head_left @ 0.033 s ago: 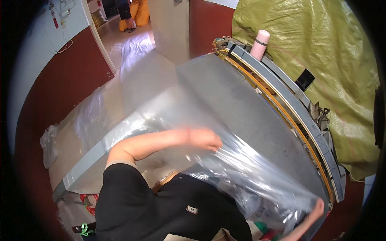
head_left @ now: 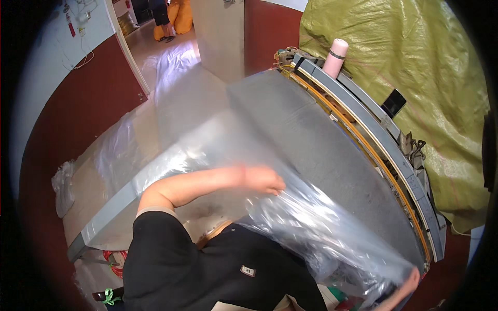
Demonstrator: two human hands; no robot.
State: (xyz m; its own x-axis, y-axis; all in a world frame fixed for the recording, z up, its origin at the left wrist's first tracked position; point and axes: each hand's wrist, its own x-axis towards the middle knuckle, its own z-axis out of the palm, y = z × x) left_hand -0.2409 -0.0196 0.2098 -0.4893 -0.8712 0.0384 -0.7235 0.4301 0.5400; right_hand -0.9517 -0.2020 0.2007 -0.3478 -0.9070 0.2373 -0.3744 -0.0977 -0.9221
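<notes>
A wide sheet of clear plastic film (head_left: pixel 321 217) is pulled slantwise across a grey padded table (head_left: pixel 332 140). My left hand (head_left: pixel 263 180), reaching across in front of me, is closed on the film's edge. Down at the lower right, my right hand (head_left: pixel 411 281) grips the same film near the table's corner. Between both hands the film is creased and shiny, with loose bunched folds below. Part of the film trails up and left over the table, towards the doorway. The exact pinch of my right fingers is partly blurred.
A metal rail with an orange strip (head_left: pixel 358 142) borders the table's right side. On it stand a pink bottle (head_left: pixel 335 58) and a dark phone (head_left: pixel 394 102). A yellow-green woven sheet (head_left: pixel 415 129) hangs behind. Beyond the open door (head_left: pixel 218 39), a person's legs (head_left: pixel 163 26) show.
My right hand has shifted slightly down and the film's folds between my hands have rippled and moved. My left hand stays almost in place.
</notes>
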